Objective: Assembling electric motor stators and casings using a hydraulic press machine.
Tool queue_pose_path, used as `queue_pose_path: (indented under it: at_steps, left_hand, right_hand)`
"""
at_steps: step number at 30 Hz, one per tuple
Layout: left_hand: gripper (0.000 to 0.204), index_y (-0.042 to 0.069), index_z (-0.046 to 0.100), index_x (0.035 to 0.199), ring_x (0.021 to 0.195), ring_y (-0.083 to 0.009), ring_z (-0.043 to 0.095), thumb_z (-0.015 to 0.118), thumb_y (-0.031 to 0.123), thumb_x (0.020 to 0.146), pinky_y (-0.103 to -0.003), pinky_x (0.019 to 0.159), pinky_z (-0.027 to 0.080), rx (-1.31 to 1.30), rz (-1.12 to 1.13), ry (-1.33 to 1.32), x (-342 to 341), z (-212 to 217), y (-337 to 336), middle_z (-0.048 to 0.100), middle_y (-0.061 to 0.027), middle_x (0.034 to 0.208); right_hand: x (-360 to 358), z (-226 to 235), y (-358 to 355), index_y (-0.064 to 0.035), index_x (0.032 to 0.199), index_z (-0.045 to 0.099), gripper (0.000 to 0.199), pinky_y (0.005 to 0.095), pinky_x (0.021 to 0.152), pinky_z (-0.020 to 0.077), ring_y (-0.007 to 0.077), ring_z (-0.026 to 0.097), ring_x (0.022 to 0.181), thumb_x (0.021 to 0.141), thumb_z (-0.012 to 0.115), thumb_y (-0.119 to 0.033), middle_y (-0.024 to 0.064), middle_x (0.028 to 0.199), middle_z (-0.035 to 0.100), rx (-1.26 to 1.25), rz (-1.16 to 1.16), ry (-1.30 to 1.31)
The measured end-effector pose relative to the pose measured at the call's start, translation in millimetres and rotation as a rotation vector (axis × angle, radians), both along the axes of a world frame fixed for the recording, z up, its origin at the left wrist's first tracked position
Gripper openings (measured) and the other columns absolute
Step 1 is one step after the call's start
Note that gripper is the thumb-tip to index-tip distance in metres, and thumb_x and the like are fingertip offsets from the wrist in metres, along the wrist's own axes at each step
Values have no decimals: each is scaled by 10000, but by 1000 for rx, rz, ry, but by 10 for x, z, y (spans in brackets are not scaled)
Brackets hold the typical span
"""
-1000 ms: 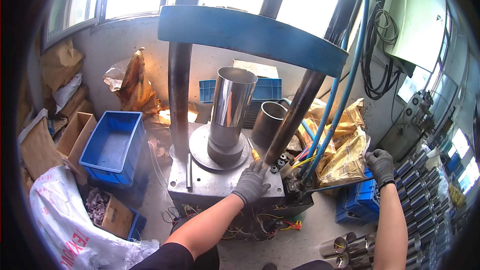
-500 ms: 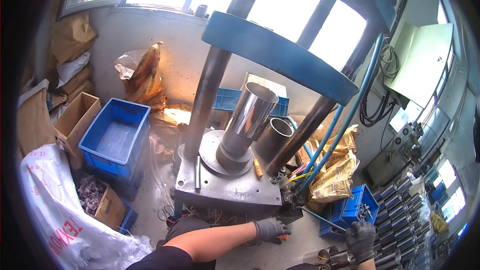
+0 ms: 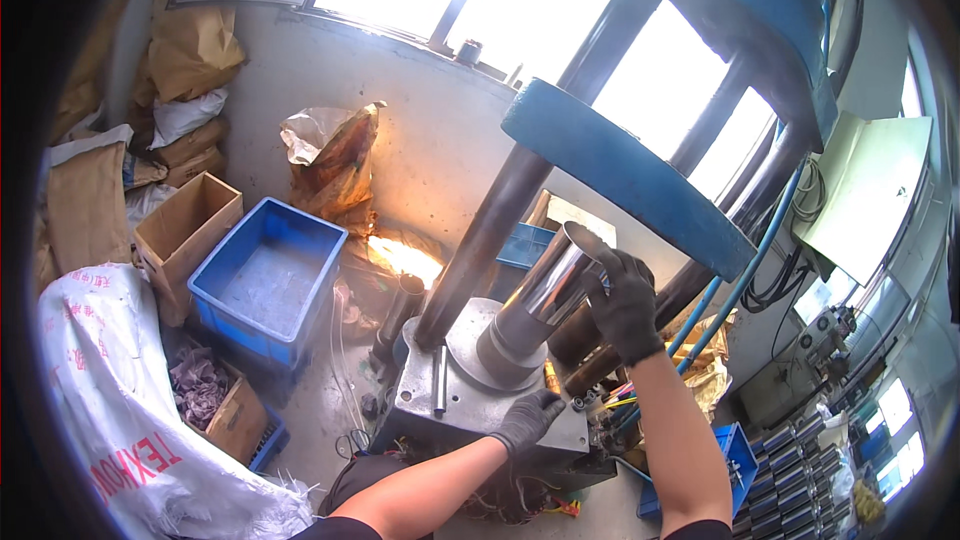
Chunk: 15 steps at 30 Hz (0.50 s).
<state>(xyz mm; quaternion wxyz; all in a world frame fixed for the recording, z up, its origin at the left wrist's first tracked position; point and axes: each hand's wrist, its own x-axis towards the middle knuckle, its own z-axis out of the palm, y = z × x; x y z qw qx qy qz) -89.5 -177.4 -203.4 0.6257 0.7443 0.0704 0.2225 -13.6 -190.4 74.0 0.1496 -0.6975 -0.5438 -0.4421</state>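
A shiny metal tube (image 3: 552,285) stands, leaning in the fisheye view, on a dark round base over a disc on the press table (image 3: 420,395). My right hand (image 3: 628,315), in a dark grey glove, is at the tube's upper right side, its bent fingers apart near the rim; whether they touch it is unclear. My left hand (image 3: 528,422), gloved too, lies at the front edge of the press table, fingers stretched out, with nothing visible in it. Left of the disc, a slim metal rod (image 3: 440,380) stands on the plate. A small orange-red thing (image 3: 565,507) is below the table.
A blue press crossbeam (image 3: 625,180) overhangs the tube between thick columns (image 3: 485,245). A second dark tube (image 3: 578,335) stands behind my right hand. To the left are a blue bin (image 3: 265,275), a wooden box (image 3: 185,225) and a white sack (image 3: 110,380). Stacked tubes (image 3: 800,470) lie at right.
My right hand has risen from the blue bin at lower right to the tube's top. My left hand has moved up from below the table to its front edge. The view has shifted right.
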Motion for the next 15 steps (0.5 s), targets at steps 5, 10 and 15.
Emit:
queue_pose_path:
  at_steps: [5,10,15]
  left_hand:
    - [484,44,609,1365,996,-210,729,675,406,1051,-366,868,563,-664,-11,-83,195,-132,316,741,-97,1176]
    - [701,69,402,1534,1249,-345,658,619,532,1055,-483,1038,553,-1066,-255,-311,339,-144,565,606,-187,1438]
    - [689,120,535,1498,1378,-340,528,621,599,1010,-527,1195,420,-952,-380,-426,188,155,539,533,-128,1514]
  right_hand:
    - [322,454,723,-4,1240,692,629,511,1029,501,421,699,1106,1034,545,-579,258,1217,724,-704,-288,474]
    - [794,224,498,-130,1193,785,367,430,972,535,383,716,1070,959,705,-401,144,1040,763,-683,13,734]
    - [232,284,-135,-116,1073,790,266,406,865,560,338,731,963,863,740,-273,146,1045,784,-1077,27,434]
